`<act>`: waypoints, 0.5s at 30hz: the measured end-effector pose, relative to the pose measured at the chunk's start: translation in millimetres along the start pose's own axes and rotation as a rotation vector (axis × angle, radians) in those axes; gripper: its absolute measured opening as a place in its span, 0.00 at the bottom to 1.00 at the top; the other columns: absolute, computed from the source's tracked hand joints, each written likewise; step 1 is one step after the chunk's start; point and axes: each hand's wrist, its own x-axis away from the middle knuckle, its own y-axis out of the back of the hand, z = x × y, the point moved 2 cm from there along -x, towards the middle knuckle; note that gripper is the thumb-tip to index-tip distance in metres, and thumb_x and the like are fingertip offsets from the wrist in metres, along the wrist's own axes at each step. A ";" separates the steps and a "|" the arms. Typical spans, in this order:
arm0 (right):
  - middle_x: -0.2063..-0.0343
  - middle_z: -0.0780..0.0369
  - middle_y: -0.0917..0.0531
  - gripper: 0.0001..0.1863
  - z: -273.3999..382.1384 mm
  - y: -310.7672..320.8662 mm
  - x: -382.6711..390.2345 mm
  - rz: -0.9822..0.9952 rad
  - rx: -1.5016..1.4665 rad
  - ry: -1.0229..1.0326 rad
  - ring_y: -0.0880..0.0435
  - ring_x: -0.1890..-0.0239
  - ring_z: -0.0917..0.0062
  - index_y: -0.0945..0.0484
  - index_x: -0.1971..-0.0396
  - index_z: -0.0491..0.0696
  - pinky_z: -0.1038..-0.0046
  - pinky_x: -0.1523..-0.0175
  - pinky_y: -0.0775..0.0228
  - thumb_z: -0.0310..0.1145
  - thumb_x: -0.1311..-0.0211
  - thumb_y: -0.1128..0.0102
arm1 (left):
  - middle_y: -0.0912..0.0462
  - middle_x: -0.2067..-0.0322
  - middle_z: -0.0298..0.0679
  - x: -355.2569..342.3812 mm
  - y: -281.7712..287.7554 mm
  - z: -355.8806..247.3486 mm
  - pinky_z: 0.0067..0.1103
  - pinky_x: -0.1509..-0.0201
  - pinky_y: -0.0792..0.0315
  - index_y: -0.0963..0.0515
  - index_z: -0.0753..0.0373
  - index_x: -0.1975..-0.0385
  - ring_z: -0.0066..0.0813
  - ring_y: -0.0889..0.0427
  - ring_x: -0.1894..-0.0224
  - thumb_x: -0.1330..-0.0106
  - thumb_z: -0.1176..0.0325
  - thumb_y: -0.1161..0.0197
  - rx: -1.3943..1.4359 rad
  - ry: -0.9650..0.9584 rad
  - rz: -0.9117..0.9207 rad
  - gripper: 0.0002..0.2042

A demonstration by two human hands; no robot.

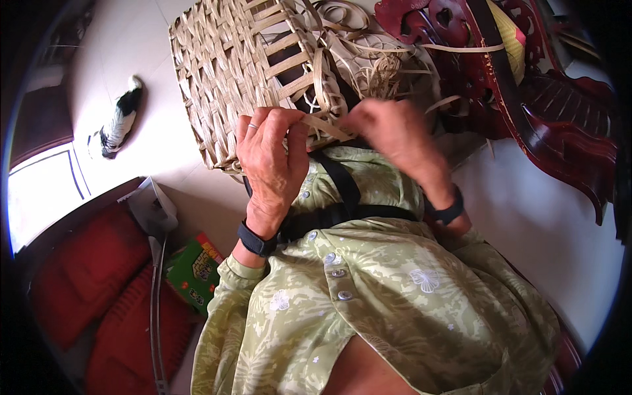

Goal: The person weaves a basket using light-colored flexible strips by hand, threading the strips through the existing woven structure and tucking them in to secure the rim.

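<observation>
A partly woven basket of flat beige strips (pixel 224 72) lies tilted on my lap at the top, with an open lattice along its right side. My left hand (pixel 273 161), wearing a ring, is closed on a flat beige strip (pixel 316 125) at the basket's near edge. Just to the right, my right hand (pixel 398 138) is blurred, its fingers bent toward the same strip's other part; whether they hold it is unclear. A tangle of loose strips (pixel 385 59) lies beside the basket, behind my right hand.
Carved dark red wooden furniture (pixel 553 151) stands at the right. A black and white animal (pixel 118 122) lies on the tiled floor at the left. Red cushions (pixel 85 270), a grey plastic-looking object (pixel 151 207) and a green box (pixel 194 270) are at lower left.
</observation>
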 end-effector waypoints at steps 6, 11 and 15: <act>0.82 0.60 0.21 0.11 -22.3 57.7 29.2 -0.121 -0.586 -0.151 0.23 0.81 0.71 0.20 0.70 0.47 0.73 0.74 0.32 0.39 0.32 0.41 | 0.21 0.74 0.35 3.3 -2.4 -0.6 0.29 0.62 0.36 0.23 0.60 0.69 0.36 0.23 0.70 0.46 0.79 0.33 -0.039 0.012 -0.034 0.07; 0.87 0.68 0.28 0.14 -204.1 294.5 141.3 -1.180 -0.555 -0.386 0.31 0.80 0.80 0.24 0.65 0.46 0.80 0.71 0.36 0.43 0.31 0.43 | 0.20 0.72 0.37 2.2 2.5 -0.6 0.28 0.61 0.35 0.22 0.62 0.68 0.35 0.22 0.68 0.45 0.81 0.35 -0.005 0.017 -0.002 0.07; 0.82 0.65 0.18 0.29 -132.7 266.2 128.4 -1.085 0.688 -0.576 0.18 0.73 0.81 0.19 0.50 0.43 0.74 0.61 0.27 0.54 0.39 0.36 | 0.19 0.71 0.38 3.4 1.5 -0.6 0.28 0.59 0.34 0.21 0.62 0.68 0.35 0.21 0.68 0.45 0.82 0.36 0.000 0.029 0.012 0.08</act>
